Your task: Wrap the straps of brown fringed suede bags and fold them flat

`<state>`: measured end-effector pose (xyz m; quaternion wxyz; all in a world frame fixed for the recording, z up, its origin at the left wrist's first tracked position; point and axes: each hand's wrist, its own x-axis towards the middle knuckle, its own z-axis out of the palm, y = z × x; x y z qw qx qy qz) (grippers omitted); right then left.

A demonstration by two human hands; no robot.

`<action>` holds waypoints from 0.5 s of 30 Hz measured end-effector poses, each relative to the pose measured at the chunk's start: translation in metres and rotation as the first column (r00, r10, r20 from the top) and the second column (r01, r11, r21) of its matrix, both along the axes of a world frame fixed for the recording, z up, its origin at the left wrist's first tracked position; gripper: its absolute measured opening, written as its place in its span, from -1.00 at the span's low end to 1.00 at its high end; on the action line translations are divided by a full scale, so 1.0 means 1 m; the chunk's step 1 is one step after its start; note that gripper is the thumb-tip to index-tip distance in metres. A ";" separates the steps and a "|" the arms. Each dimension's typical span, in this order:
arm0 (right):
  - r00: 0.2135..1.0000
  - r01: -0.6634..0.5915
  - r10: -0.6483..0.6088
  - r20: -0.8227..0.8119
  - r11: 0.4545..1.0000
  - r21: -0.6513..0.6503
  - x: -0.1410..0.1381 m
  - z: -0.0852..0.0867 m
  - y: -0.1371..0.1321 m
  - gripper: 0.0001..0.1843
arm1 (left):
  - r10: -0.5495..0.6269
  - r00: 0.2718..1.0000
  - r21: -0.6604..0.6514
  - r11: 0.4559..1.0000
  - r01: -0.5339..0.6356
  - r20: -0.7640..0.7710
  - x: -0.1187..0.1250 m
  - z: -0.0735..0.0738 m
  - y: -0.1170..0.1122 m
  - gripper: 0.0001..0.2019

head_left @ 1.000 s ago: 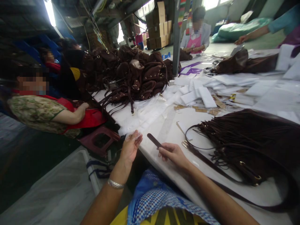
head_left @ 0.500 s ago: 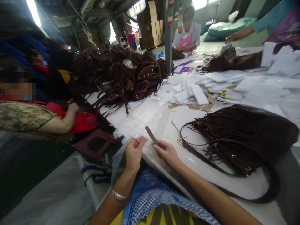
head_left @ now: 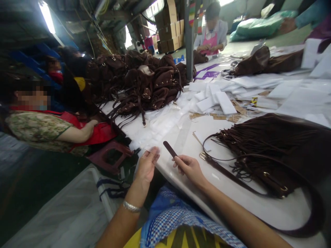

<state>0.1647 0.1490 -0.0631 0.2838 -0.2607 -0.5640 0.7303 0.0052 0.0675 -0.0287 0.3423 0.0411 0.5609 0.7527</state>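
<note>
In my right hand a dark brown strap end with a rounded tip is pinched between thumb and fingers, pointing up and left. Whether it joins the bag's long strap is hidden behind my forearm. My left hand, fingers drawn together, is beside the table edge with a thin piece of clear plastic film at it, hard to make out. On the table to the right lies a dark brown fringed handbag. Its shoulder strap carries a gold buckle.
Brown bags are heaped across the table. White foam sheets and brown paper tags lie scattered beyond the handbag. A metal post rises behind. At left are a seated co-worker, a stool and a plastic-lined frame.
The left hand's fingers have turned upward, and less plastic shows below them. The right hand still grips the strap end. The whole view has shifted slightly.
</note>
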 end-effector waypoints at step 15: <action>0.987 -0.062 0.000 0.158 0.920 0.388 0.003 -0.006 0.002 -0.57 | 0.003 1.000 -0.016 1.000 -0.002 0.014 -0.009 0.003 -0.002 -0.74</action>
